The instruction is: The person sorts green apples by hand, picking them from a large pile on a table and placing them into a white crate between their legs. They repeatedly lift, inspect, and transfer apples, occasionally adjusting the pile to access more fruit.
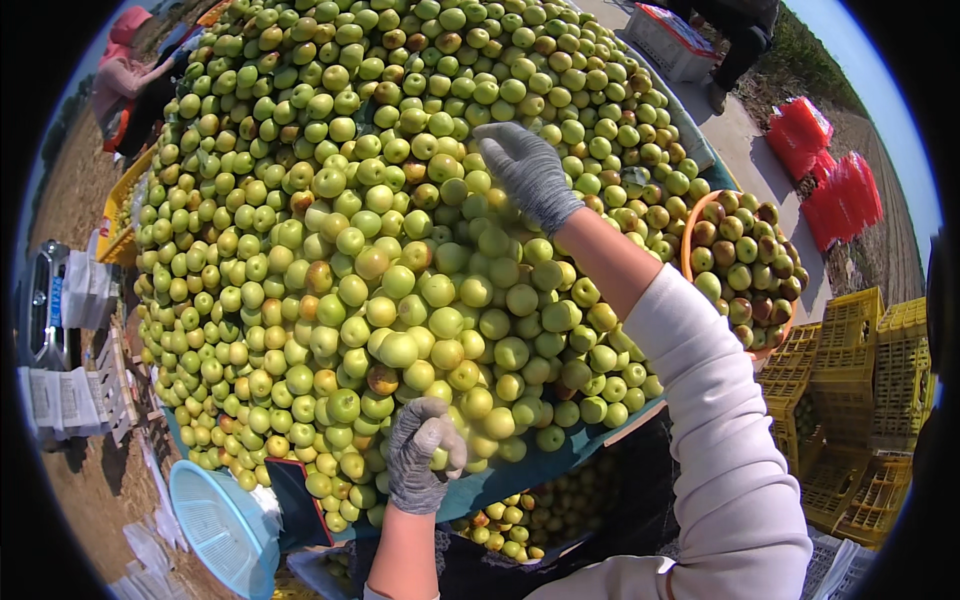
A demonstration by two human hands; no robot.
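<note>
A large heap of small round green fruit (340, 290), apparently jujubes and some blotched brown, fills the table before me. At its near edge my left hand (425, 452), in a grey knit glove, has its fingers curled in. A green jujube (440, 460) shows between those fingers. My right hand (530, 175), gloved the same way, reaches out over the far middle of the heap. Its fingers are stretched and lie over the fruit; nothing held shows, though the palm side is hidden. Several jujubes (405, 345) just beyond my left hand look paler and slightly blurred.
An orange-rimmed basket (690, 235) of browner fruit stands at right, above stacked yellow crates (850, 350). A light-blue basket (215, 525) sits at lower left. More fruit (520, 525) lies below the blue table edge (520, 482). A person in pink (125, 80) sits far left; another person stands far right.
</note>
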